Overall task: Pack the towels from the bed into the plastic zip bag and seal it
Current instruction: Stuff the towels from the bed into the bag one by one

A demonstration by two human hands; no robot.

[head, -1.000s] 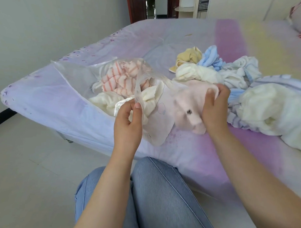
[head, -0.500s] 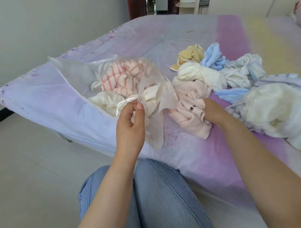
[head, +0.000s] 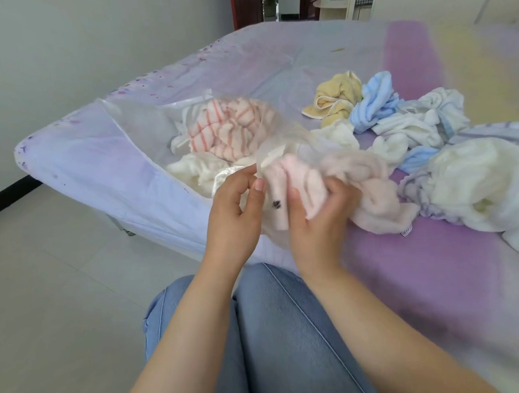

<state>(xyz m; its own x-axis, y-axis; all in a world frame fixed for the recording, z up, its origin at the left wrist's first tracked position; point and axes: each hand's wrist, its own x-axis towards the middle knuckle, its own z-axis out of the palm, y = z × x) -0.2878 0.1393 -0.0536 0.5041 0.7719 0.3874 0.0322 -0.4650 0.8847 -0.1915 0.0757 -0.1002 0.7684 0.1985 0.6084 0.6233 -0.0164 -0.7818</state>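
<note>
At the near edge of the bed (head: pixel 104 160), I hold the mouth of the plastic zip bag (head: pixel 150 132) up with my left hand (head: pixel 235 214), thumb and fingers pinched together on its thin rim. My right hand (head: pixel 318 220) is clamped on a bunched pink towel (head: pixel 366 186), whose leading end sits right at the bag's mouth, touching the film, while the rest trails away from the bag over the purple sheet. The towel's long axis runs roughly across the view, in line with the opening, and the right hand is the nearer one to its bulk. Inside the bag lie a red-striped towel (head: pixel 232 123) and a cream towel (head: pixel 192 169). Beyond the pink towel, farther from the bag, a loose pile waits: a yellow towel (head: pixel 334 99), a blue towel (head: pixel 375 104) and several white towels (head: pixel 481 182). I judge the coming push must travel from the right hand toward the bag, with the rim kept lifted.
</note>
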